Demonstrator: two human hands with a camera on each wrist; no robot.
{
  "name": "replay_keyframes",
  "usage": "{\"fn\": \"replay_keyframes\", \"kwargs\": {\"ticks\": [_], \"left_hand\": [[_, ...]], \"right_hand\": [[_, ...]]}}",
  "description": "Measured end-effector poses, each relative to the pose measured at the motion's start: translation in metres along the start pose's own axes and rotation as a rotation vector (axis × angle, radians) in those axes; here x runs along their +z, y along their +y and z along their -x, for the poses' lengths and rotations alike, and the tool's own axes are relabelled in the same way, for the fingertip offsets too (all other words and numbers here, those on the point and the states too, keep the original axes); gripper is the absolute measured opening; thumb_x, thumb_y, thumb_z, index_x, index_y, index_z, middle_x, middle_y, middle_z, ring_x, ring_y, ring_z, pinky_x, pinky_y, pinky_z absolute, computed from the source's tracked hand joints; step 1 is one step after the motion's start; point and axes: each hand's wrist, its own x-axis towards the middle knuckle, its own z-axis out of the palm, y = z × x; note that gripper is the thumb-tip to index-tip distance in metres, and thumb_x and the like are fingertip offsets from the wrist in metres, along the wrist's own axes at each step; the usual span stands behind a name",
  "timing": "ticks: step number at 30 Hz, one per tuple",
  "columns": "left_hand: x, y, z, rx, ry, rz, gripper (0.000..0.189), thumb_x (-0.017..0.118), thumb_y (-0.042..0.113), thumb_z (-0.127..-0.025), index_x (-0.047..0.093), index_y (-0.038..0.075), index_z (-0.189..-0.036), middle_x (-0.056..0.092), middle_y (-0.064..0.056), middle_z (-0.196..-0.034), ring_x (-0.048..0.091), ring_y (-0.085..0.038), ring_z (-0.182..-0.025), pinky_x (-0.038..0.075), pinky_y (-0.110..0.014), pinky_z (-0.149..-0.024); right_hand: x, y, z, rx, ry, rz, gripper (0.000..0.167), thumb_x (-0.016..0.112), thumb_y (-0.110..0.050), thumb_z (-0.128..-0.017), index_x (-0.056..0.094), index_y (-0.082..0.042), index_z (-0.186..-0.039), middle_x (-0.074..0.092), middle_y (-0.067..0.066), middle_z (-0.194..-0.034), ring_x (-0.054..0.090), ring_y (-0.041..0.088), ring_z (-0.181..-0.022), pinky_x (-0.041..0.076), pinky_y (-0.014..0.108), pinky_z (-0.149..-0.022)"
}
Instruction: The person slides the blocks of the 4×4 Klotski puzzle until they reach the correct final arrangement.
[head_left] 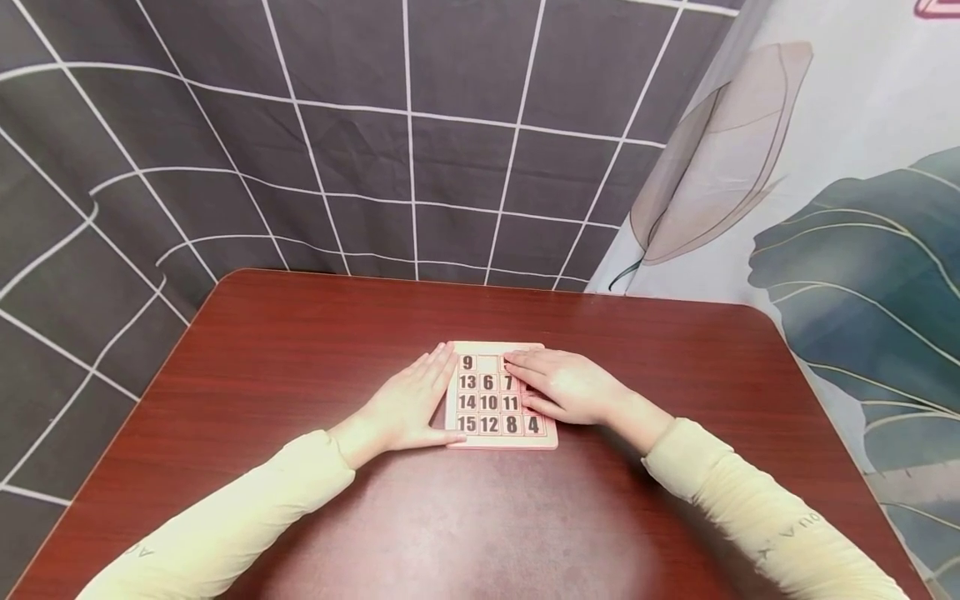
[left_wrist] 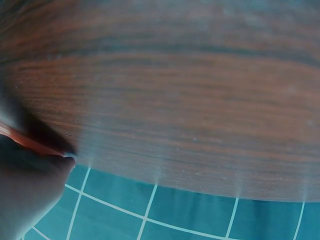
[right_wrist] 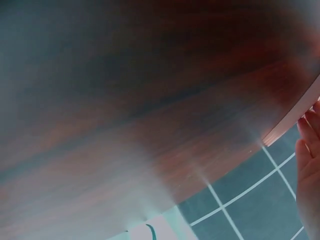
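Note:
A sliding number puzzle [head_left: 489,403] with a pale frame and dark-numbered square tiles lies flat on the table. Its top row has a blank slot right of the 9. Along the puzzle's left edge rests my left hand [head_left: 412,402], fingers straight and thumb stretched to the lower left corner. My right hand [head_left: 573,385] lies over the right side, its extended fingertips on the tiles, hiding several of them in the right columns. In the right wrist view, the fingers of the right hand [right_wrist: 310,155] appear beside the puzzle's edge [right_wrist: 290,117].
The reddish-brown wooden table [head_left: 315,333] has rounded far corners. Behind it hangs a dark curtain [head_left: 360,150] with a white grid. A white curtain [head_left: 847,108] with leaf prints hangs at the right.

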Motion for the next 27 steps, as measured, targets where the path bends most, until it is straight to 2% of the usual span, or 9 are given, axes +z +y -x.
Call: {"fn": "replay_keyframes", "kwargs": {"ticks": [4, 8, 20, 27], "left_hand": [[0.001, -0.001, 0.001, 0.000, 0.002, -0.003, 0.117, 0.064, 0.073, -0.091, 0.025, -0.011, -0.164, 0.025, -0.029, -0.172, 0.025, -0.039, -0.163, 0.028, -0.047, -0.134], [0.003, -0.003, 0.000, 0.000, 0.002, 0.000, 0.117, 0.065, 0.072, -0.091, 0.025, -0.010, -0.164, 0.025, -0.028, -0.173, 0.025, -0.039, -0.163, 0.028, -0.047, -0.134], [0.000, 0.000, 0.000, 0.002, 0.007, -0.013, 0.116, 0.065, 0.072, -0.092, 0.027, -0.010, -0.163, 0.027, -0.028, -0.172, 0.027, -0.038, -0.163, 0.029, -0.048, -0.134], [-0.001, 0.000, 0.001, -0.001, 0.009, -0.017, 0.115, 0.065, 0.072, -0.092, 0.027, -0.010, -0.163, 0.027, -0.028, -0.172, 0.028, -0.038, -0.163, 0.029, -0.048, -0.134]], "right_hand": [[0.002, 0.001, 0.001, -0.007, 0.020, 0.003, 0.051, 0.070, -0.029, -0.100, 0.066, -0.003, -0.143, 0.065, 0.012, -0.150, 0.062, 0.028, -0.141, 0.050, 0.046, -0.120], [0.004, -0.003, -0.007, -0.013, 0.021, 0.000, 0.053, 0.070, -0.029, -0.100, 0.063, -0.004, -0.146, 0.065, 0.010, -0.151, 0.061, 0.025, -0.142, 0.049, 0.045, -0.121], [0.009, -0.015, -0.047, -0.054, -0.068, -0.004, 0.056, 0.063, -0.034, -0.105, 0.058, -0.004, -0.151, 0.061, 0.010, -0.155, 0.057, 0.026, -0.146, 0.043, 0.042, -0.126], [0.008, -0.016, -0.051, -0.038, -0.092, -0.006, 0.056, 0.062, -0.035, -0.105, 0.058, -0.005, -0.152, 0.061, 0.010, -0.155, 0.057, 0.027, -0.146, 0.043, 0.043, -0.126]]}}
